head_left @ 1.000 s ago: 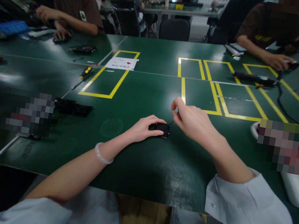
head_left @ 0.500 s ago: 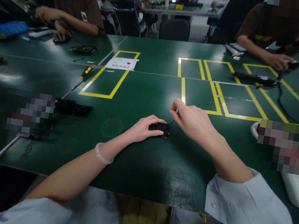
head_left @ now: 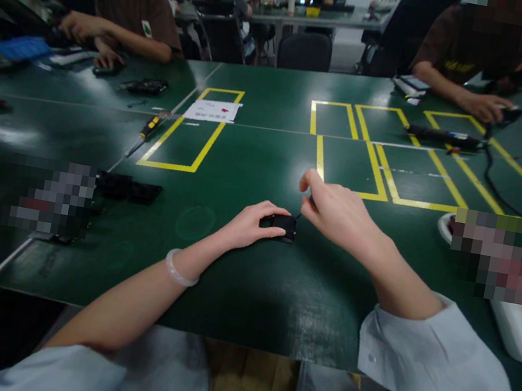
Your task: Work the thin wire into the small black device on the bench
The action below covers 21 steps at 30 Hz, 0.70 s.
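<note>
Black part (head_left: 284, 226), in the head view, lies nearer you than the paper sheet (head_left: 212, 110), rightward. Your left hand's (head_left: 256, 223) fingers clasp this part; your right hand (head_left: 336, 212) pinches a thin dark rod (head_left: 298, 216). Scarcely anything shifted this past second, suggesting the same step continues.

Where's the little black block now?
In the head view, the block is near the middle, held by the left hand, just left of the right hand.

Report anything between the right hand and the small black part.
Between the right hand and the small black part, only a thin dark piece shows, apparently in its grasp; nothing else visible stands in the way.
</note>
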{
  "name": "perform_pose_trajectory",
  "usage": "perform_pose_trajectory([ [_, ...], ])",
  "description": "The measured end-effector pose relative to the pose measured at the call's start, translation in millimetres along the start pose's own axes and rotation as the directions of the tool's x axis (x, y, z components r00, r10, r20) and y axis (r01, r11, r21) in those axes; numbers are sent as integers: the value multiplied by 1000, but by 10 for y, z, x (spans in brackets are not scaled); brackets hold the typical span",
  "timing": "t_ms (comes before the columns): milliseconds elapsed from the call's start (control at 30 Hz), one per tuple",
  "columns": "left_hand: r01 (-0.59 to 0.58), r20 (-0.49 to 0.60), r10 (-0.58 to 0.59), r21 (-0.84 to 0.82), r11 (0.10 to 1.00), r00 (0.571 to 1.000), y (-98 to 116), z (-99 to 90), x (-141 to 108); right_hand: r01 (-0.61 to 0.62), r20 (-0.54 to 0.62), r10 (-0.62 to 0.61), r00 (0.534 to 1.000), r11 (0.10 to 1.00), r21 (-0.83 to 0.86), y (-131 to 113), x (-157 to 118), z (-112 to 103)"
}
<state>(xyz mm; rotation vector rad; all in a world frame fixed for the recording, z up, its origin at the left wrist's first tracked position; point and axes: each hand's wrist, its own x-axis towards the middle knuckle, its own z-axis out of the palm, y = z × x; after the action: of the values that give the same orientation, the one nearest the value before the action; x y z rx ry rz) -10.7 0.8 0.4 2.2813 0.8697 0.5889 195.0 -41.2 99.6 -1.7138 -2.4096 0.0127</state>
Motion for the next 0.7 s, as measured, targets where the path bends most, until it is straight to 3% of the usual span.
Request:
perform_pose_trajectory([
  [700,15,-1,-15,-2,1000,1000,22,-6,2,0,-9,0,1000,1000,2,12,6,12],
])
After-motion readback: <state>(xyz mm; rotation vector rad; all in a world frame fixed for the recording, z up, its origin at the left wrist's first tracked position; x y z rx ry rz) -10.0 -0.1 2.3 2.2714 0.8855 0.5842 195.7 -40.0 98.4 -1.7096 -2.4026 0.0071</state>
